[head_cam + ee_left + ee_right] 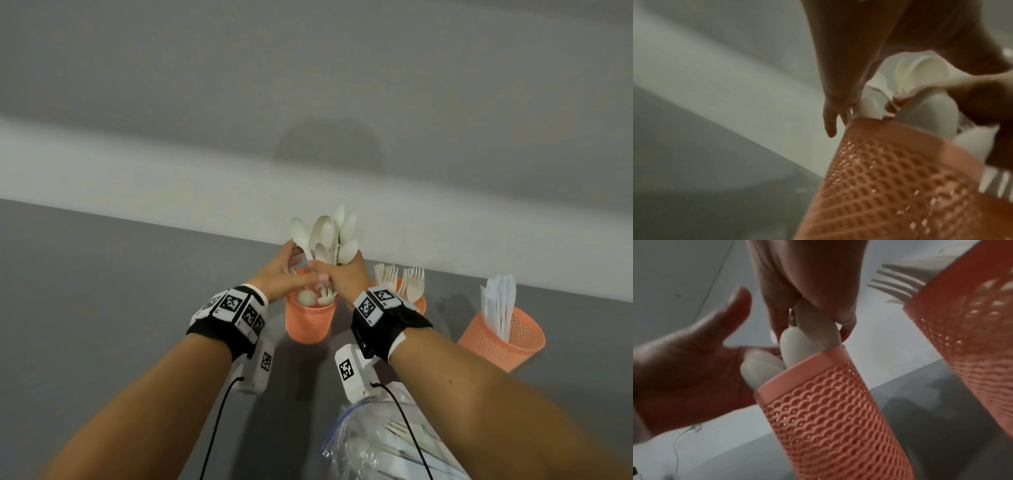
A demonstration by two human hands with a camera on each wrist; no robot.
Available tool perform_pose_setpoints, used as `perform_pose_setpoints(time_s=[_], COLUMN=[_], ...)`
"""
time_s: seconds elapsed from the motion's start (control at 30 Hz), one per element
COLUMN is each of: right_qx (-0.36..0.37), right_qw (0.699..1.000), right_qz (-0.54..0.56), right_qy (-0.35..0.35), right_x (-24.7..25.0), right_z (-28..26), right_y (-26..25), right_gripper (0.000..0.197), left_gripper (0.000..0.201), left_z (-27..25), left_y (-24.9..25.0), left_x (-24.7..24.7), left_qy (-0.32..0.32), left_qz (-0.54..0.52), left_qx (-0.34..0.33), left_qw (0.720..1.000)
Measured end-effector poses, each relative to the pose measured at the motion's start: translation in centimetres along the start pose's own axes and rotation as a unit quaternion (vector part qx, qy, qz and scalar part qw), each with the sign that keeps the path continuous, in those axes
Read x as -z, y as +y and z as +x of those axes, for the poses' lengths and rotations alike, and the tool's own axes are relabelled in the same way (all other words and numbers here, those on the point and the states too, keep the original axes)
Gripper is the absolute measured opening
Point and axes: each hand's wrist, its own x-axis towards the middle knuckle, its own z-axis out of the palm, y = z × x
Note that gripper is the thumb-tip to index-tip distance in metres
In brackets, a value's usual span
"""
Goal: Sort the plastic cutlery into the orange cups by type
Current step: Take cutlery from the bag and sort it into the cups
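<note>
Spoons bunched over the left orange cup, both hands on the job.

Right hand (346, 274) grips a bundle of cream plastic spoons (330, 236), fingers curled round the handles, glossy oval bowls fanned upward above the spoon cup (308, 322). Left hand (286, 270) spread, fingers relaxed, touching the bundle from the left side, palm beside the cup's rim. More spoon bowls show inside that cup. Cups are salmon-orange with a perforated lattice wall and plain smooth rim. Middle cup (419, 303), partly hidden behind the right wrist, holds cream forks (407, 279), tines up. Right cup (503, 339) on the grey counter (102, 291) holds white knives (500, 301) upright. Clear zip bag (370, 445) with some cutlery lies near the front edge.
</note>
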Motion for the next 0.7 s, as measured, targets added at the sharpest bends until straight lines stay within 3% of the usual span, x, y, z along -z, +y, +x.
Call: perform_pose_setpoints(time_s=[0.1,0.17,0.3,0.5,0.57,0.67,0.7], right_qx=[-0.016,-0.006,0.016,0.046,0.047,0.087,0.107], right_qw=[0.999,0.999,0.997,0.993,0.994,0.994,0.992], right_qz=[0.003,0.020,0.059,0.061,0.052,-0.003,-0.043], right_qy=[-0.032,-0.025,-0.052,-0.086,-0.083,-0.063,-0.051], right_x=[-0.2,-0.1,0.1,0.4,0.8,0.7,0.7], right_z=[0.2,0.2,0.3,0.1,0.2,0.3,0.2], right_y=[0.2,0.0,-0.2,-0.8,-1.2,-1.7,-1.7], right_gripper=[0.028,0.033,0.049,0.076,0.065,0.016,0.008], left_gripper=[0.051,0.024,0.023,0.042,0.049,0.041,0.036], left_z=[0.5,0.5,0.6,0.4,0.2,0.0,-0.1], left_y=[1.2,1.9,2.0,2.3,2.6,2.6,2.5], left_x=[-0.3,-0.5,-0.2,-0.1,-0.1,-0.4,-0.6], left_qy=[0.033,0.063,0.074,0.068,0.063,0.070,0.080], left_qz=[-0.094,-0.085,-0.087,-0.153,-0.149,-0.119,-0.102], left_qx=[-0.022,-0.048,-0.064,-0.021,-0.017,-0.021,-0.030], left_qw=[0.995,0.993,0.991,0.986,0.987,0.990,0.991])
